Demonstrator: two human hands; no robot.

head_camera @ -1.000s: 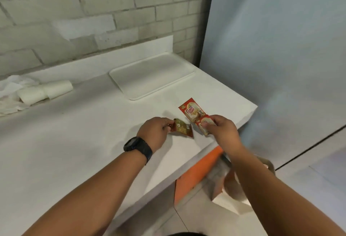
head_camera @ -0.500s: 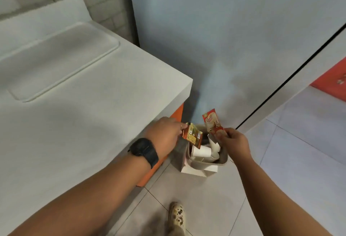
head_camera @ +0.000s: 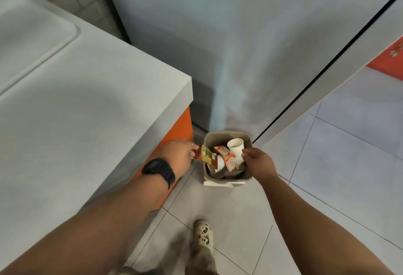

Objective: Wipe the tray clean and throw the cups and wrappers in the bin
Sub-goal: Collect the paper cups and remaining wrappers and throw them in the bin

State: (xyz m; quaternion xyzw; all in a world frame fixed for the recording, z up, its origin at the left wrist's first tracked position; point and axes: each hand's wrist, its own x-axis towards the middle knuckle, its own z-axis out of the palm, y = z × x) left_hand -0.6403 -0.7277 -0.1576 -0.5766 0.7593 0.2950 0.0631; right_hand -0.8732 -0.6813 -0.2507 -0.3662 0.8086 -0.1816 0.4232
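Nearest the camera, a cream clog [head_camera: 204, 234] stands on the tiled floor [head_camera: 305, 187] between the two forearms. Ahead, the left hand [head_camera: 180, 158], a black watch [head_camera: 160, 171] on its wrist, pinches a gold wrapper [head_camera: 207, 158] in its fingers [head_camera: 193, 152] over the bin's near-left rim, while the right hand [head_camera: 257, 162] hangs above the bin [head_camera: 218, 136], fingers loosely curled and grasping nothing. Just beyond those fingers a red wrapper [head_camera: 227, 158] and a white cup [head_camera: 235, 146] lie in the bin; farthest left, the tray [head_camera: 32, 34] rests on the bench [head_camera: 98, 100].

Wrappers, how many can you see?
2. A gold wrapper is pinched in the left hand over the bin edge. A red wrapper is inside the bin among the cups. Others may be hidden beneath.
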